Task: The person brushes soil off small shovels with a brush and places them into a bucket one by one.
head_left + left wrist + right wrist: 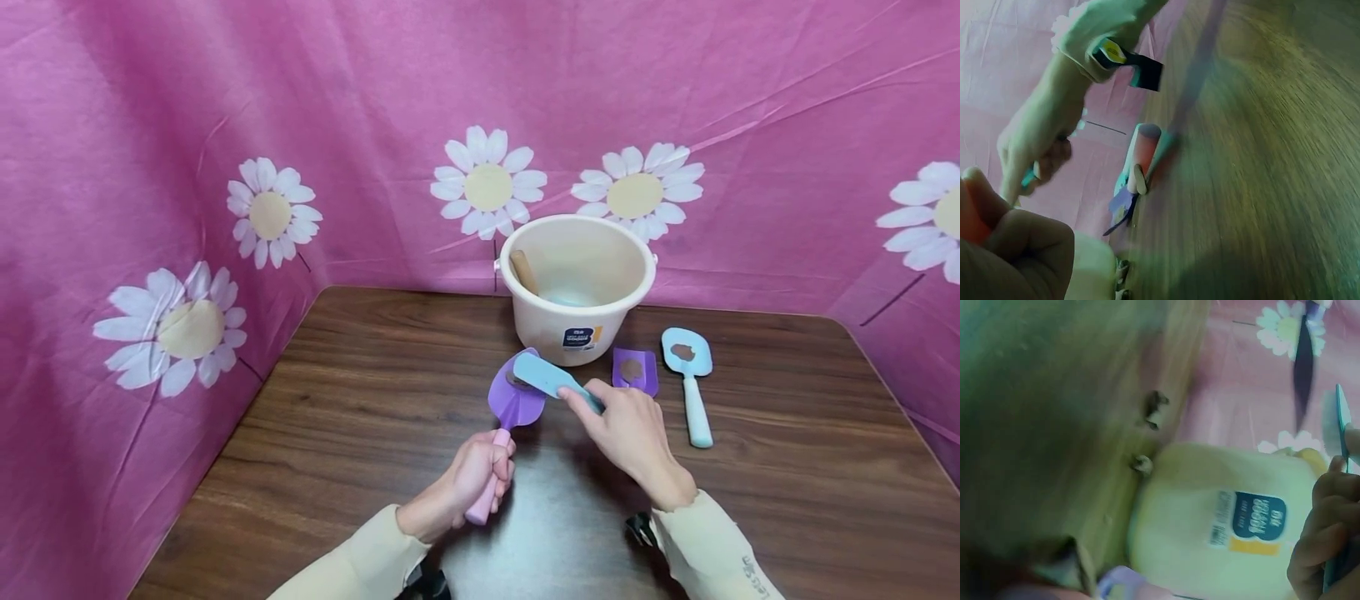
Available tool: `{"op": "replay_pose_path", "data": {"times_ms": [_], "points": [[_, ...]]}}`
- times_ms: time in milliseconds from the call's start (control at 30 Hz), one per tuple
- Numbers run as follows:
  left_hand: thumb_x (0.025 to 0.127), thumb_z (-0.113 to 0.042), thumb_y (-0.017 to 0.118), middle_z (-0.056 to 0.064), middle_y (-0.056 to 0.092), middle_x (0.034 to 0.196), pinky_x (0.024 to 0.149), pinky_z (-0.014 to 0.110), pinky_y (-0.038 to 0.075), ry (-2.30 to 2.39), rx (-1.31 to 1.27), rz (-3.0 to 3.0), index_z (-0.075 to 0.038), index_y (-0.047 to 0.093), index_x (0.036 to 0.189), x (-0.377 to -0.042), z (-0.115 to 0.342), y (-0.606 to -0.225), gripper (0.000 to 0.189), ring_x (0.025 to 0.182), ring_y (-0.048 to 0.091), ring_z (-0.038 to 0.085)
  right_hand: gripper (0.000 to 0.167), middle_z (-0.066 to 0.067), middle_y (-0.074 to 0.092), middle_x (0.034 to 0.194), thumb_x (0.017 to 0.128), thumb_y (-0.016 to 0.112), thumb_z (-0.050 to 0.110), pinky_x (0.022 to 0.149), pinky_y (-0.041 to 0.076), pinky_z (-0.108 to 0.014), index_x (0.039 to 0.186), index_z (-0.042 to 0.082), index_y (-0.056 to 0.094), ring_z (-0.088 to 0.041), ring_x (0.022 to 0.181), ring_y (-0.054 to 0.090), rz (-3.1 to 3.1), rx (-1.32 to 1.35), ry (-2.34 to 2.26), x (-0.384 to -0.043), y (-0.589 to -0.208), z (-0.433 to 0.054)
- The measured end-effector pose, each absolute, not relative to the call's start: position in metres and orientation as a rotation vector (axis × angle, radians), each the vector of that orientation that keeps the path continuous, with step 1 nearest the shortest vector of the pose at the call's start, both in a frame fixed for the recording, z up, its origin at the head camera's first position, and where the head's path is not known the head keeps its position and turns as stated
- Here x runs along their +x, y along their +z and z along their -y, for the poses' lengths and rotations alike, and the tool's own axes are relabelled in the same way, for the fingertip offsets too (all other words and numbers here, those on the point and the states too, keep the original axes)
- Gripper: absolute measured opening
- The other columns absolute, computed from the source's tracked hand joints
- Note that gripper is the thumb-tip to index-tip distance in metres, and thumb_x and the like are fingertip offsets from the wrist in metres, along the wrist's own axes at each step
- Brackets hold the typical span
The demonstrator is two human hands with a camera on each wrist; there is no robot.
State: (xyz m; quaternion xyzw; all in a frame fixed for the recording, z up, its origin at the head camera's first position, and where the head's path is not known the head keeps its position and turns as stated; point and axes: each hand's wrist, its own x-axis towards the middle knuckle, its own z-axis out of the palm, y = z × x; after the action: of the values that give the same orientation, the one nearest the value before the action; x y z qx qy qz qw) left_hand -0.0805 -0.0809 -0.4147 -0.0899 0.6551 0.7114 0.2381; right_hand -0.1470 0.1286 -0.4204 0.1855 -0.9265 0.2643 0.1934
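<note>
In the head view my left hand (480, 475) grips the pink handle (501, 439) of a purple toy shovel (531, 410). A brown patch lies on its blade, partly covered. My right hand (630, 429) holds a light blue flat tool (543, 375) whose head lies over the blade in that view. Its pale, blurred side in the right wrist view looks like brush bristles (1330, 425). There the shovel blade (1303, 375) shows edge-on, apart from the tool. Part of my left hand (1035, 250) fills the left wrist view's lower left corner.
A cream bucket (540, 321) stands behind the hands, with a wooden handle (523, 272) inside. Right of it lie a purple shovel head (621, 360) and a light blue shovel (696, 412), both with brown patches. A pink flowered cloth (375, 108) hangs around the wooden table (337, 417).
</note>
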Motion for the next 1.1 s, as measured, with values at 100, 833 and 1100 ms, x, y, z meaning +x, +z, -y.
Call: {"op": "replay_pose_path", "data": {"times_ms": [100, 833, 1100], "points": [[0.059, -0.002, 0.040, -0.003, 0.040, 0.051, 0.031, 0.019, 0.032, 1.931, -0.246, -1.836, -0.011, 0.043, 0.087, -0.081, 0.081, -0.417, 0.029, 0.040, 0.036, 0.008, 0.041, 0.013, 0.021, 0.054, 0.083, 0.070, 0.043, 0.040, 0.022, -0.023, 0.060, 0.024, 0.042, -0.009, 0.048, 0.028, 2.590, 0.620, 0.646, -0.145, -0.412, -0.132], [0.059, 0.000, 0.040, -0.003, 0.039, 0.049, 0.030, 0.019, 0.031, 1.854, -0.236, -1.901, -0.014, 0.041, 0.075, -0.077, 0.080, -0.418, 0.021, 0.038, 0.035, 0.009, 0.048, 0.011, 0.020, 0.052, 0.079, 0.074, 0.042, 0.037, 0.017, -0.023, 0.057, 0.021, 0.036, -0.010, 0.042, 0.024, 2.486, 0.671, 0.550, -0.150, -0.429, -0.125], [0.059, -0.001, 0.040, -0.004, 0.039, 0.049, 0.031, 0.019, 0.031, 1.874, -0.254, -1.834, -0.015, 0.040, 0.075, -0.077, 0.081, -0.418, 0.022, 0.038, 0.035, 0.008, 0.044, 0.010, 0.022, 0.051, 0.081, 0.072, 0.041, 0.037, 0.021, -0.024, 0.059, 0.018, 0.041, -0.011, 0.043, 0.025, 2.441, 0.575, 0.591, -0.147, -0.439, -0.118]]}}
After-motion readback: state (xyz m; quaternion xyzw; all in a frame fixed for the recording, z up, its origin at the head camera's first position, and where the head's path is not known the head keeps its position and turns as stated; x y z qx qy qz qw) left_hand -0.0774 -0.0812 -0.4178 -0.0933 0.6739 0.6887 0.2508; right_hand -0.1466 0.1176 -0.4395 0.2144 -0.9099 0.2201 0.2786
